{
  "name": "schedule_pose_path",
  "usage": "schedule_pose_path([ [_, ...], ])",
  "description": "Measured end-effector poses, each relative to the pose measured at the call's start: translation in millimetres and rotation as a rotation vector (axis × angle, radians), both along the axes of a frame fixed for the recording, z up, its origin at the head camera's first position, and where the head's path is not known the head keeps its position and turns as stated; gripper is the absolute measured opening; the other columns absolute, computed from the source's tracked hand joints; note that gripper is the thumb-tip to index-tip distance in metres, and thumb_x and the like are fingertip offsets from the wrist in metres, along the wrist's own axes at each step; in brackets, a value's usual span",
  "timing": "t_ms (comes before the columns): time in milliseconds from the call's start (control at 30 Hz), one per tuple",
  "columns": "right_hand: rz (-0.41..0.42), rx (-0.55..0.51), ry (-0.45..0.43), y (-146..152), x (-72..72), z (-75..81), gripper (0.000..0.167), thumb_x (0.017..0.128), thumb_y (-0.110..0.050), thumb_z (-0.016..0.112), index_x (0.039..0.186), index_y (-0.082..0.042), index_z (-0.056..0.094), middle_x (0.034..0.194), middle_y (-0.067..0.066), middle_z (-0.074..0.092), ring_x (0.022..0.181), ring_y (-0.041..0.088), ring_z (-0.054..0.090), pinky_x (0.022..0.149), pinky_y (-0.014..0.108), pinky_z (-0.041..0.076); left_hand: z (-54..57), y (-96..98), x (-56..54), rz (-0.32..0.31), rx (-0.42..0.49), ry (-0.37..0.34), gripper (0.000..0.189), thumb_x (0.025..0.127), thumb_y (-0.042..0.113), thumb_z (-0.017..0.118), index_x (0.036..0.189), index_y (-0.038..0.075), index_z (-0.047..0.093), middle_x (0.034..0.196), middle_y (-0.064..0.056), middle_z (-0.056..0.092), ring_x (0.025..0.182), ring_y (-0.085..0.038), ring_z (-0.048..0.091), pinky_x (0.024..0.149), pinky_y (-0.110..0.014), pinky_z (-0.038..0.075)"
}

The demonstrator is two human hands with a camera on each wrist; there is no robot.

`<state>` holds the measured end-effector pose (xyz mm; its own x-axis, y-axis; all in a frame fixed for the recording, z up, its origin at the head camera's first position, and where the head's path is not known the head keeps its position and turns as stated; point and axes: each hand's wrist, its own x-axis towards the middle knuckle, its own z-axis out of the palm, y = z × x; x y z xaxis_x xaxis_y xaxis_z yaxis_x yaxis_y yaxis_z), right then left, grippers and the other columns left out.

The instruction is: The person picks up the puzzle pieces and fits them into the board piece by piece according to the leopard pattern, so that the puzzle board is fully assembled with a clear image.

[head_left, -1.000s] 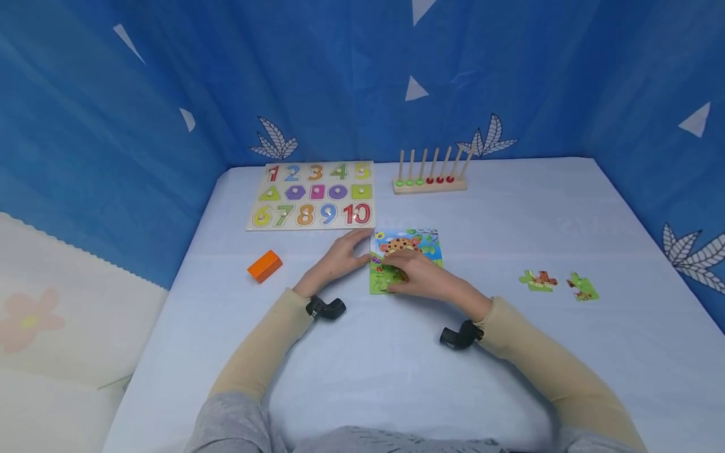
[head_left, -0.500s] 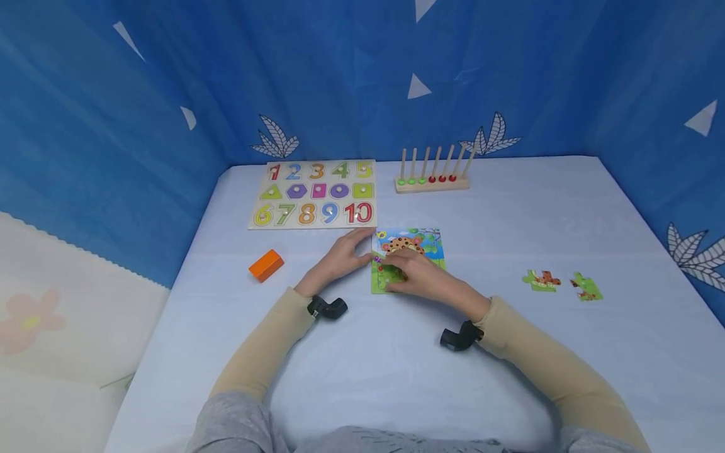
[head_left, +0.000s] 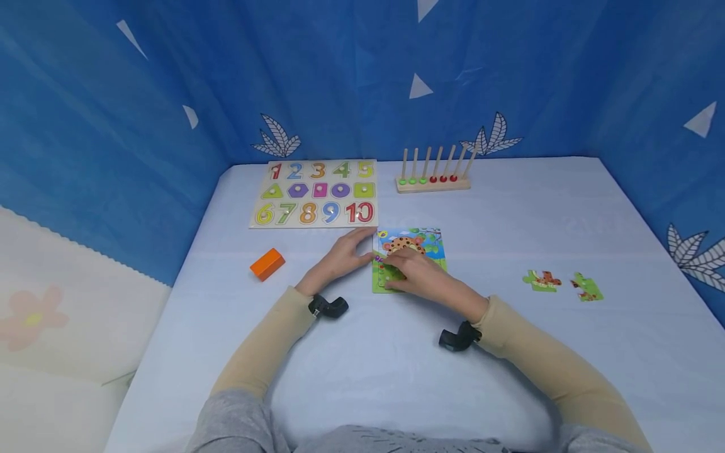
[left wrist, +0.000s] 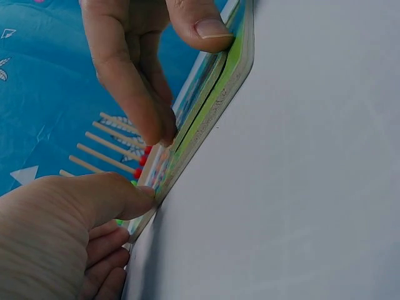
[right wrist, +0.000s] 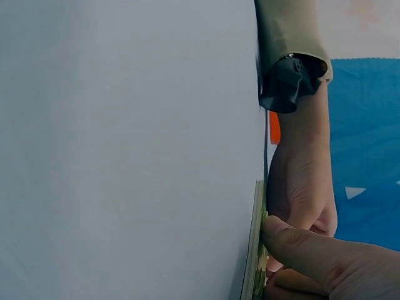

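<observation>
A jigsaw puzzle board (head_left: 436, 238) with a spotted animal's picture lies at the table's middle. My left hand (head_left: 341, 257) is at its left side; in the left wrist view its thumb touches the board's edge (left wrist: 201, 130), other fingers bent beside it. Over the lower left part, my right hand (head_left: 421, 275) holds a green puzzle piece (head_left: 388, 275), thumb near the bottom edge and bent fingers farther up. Most of that piece is hidden under the hand. In the right wrist view, the right thumb (right wrist: 294, 240) presses against the board's thin side (right wrist: 252, 250).
Two loose puzzle pieces, one with a smile (head_left: 542, 281) and one mostly green (head_left: 587, 287), lie at the right. An orange block (head_left: 267, 264) is at the left. Behind stand a number board (head_left: 313, 201) and a peg rack with beads (head_left: 433, 186). Blue cloth surrounds the table.
The right hand shifts very slightly over the lower left of the puzzle, covering the same piece. My left hand stays at the board's edge. The whole view drifts a little.
</observation>
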<state>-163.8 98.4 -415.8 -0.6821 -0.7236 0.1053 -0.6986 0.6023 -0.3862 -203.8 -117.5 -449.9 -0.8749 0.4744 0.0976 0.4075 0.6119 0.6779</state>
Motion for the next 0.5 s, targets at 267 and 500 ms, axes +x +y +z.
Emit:
schedule_pose_path([
  [267,0.017,-0.014,-0.065,0.7,-1.3,1.7,0.046,0.083,-0.023,0.074,0.122,-0.001,0.062,0.121,0.013,0.061,0.115,0.027,0.053,0.096,0.041,0.047,0.6,-0.1,0.0,-0.001,-0.001,0.001,0.059,0.088,0.017,0.067,0.140,0.004,0.042,0.142,-0.011,0.043,0.133,-0.024,0.036,0.111,-0.031,0.027],
  [500,0.001,-0.093,-0.109,5.9,-2.7,3.2,0.043,0.086,-0.020,0.070,0.124,0.000,0.061,0.121,0.015,0.061,0.114,0.028,0.054,0.094,0.042,0.048,-0.7,0.4,1.0,0.000,0.006,0.005,0.059,0.087,0.015,0.067,0.140,0.004,0.042,0.142,-0.012,0.043,0.132,-0.025,0.036,0.111,-0.032,0.028],
])
